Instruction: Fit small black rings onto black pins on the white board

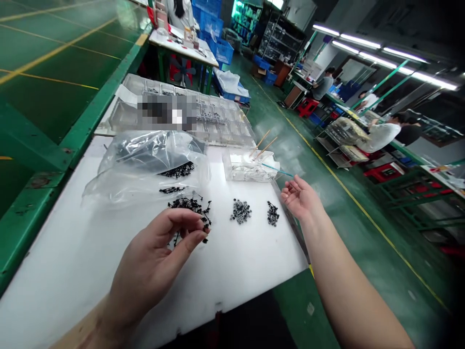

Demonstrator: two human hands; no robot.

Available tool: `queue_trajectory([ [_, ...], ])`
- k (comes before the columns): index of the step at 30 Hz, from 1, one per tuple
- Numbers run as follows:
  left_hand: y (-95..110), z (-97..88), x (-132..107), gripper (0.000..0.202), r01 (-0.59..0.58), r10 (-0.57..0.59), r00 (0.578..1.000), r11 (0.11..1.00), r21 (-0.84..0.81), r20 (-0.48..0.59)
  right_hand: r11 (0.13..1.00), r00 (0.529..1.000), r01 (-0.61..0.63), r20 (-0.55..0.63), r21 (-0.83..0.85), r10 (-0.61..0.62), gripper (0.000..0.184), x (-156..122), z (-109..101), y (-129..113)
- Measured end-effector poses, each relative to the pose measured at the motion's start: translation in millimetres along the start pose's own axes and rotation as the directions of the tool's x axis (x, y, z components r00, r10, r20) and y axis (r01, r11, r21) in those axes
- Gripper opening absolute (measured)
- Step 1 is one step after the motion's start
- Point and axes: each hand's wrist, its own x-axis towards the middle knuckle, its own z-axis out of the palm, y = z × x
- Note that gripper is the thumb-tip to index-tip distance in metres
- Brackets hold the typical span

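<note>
Well, from my end the work looks partway along, as far as I can judge. A small cluster (272,214) of black pieces lies apart at the board's right edge, perhaps the finished share, though I can't confirm that. A loose pile of rings (240,211) sits left of it, and a bigger tangled heap (187,202) lies further left, just beyond the left hand (145,271). More dark pieces show in and under the clear bag (145,179), so I'd say plenty is left.

My left hand is half curled over the board (225,271), palm turned inward, with thumb and forefinger nearly meeting on a small black part (206,226) at their tips, right in front of the heap.

My right hand (300,198) is out past the board's right edge, forearm slanting up from the lower right, palm partly up and fingers curled. Thumb and fingers pinch a blue stick (279,170), which points left to the white stuff (250,165) in the tub (236,175); I can't tell whether its tip touches. Two brown sticks (267,148) stand tilted there.
</note>
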Motion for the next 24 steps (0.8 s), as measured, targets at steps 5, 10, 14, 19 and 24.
queue_trajectory([
  [5,-3,-1.6,1,0.012,0.030,-0.030,1.000,1.000,0.008,-0.007,0.994,0.991,-0.107,-0.077,0.029,0.109,0.033,19,7,9],
  [10,-5,-3.9,1,0.013,0.018,-0.018,1.000,0.999,0.049,-0.005,0.995,0.990,0.094,-0.106,0.019,-0.092,0.026,17,15,-1],
  [14,-6,-3.8,0,0.010,-0.007,0.006,1.000,0.997,0.079,0.013,0.936,0.930,0.349,-0.106,-0.050,-0.352,0.033,11,26,-5],
  [19,-5,-3.6,-1,0.009,-0.020,0.019,1.000,0.996,0.086,0.013,0.876,0.882,0.458,-0.044,-0.149,-0.469,0.039,10,39,2],
  [24,-4,-4.3,0,0.010,-0.027,0.024,0.999,0.994,0.108,0.035,0.863,0.874,0.477,-0.018,-0.168,-0.486,0.042,11,43,1],
])
